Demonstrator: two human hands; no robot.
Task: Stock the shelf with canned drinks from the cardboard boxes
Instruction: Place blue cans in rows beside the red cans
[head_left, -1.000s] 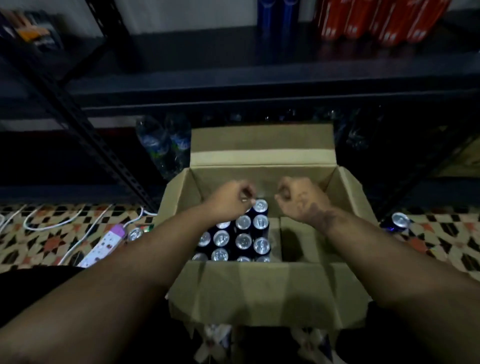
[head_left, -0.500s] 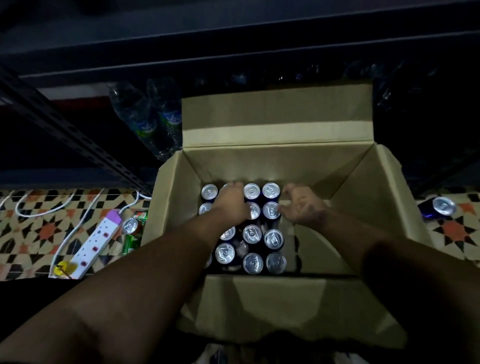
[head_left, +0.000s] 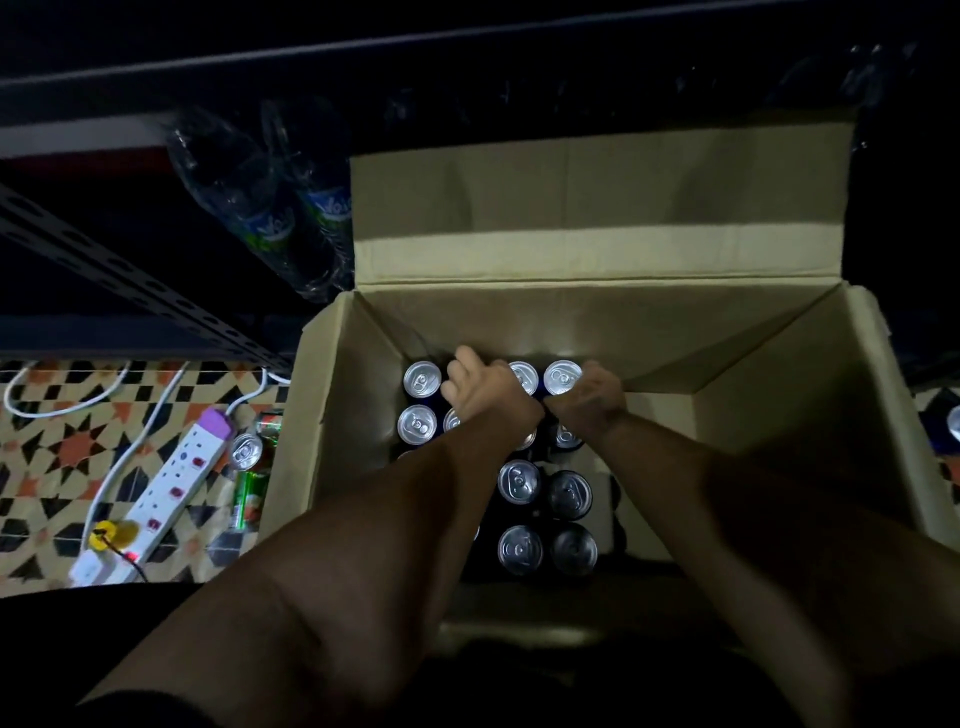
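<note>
An open cardboard box (head_left: 597, 312) stands on the floor in front of a dark metal shelf (head_left: 311, 57). Several dark drink cans (head_left: 519, 480) with silver tops fill its left part; the right part is bare cardboard. My left hand (head_left: 483, 395) is down in the far row, fingers curled over a can that it hides. My right hand (head_left: 592, 400) is closed against the right side of the far right can (head_left: 562, 376). Both forearms cover the middle rows.
Water bottles (head_left: 260, 218) lie under the shelf, left of the box. A white power strip (head_left: 171, 483) with cables and two loose cans (head_left: 247, 467) lie on the patterned floor at the left. Another can (head_left: 953, 423) shows at the right edge.
Both hands have gone from above the box down into it and forward to the far row of cans. The view has tilted down and closer; the upper shelf is out of view.
</note>
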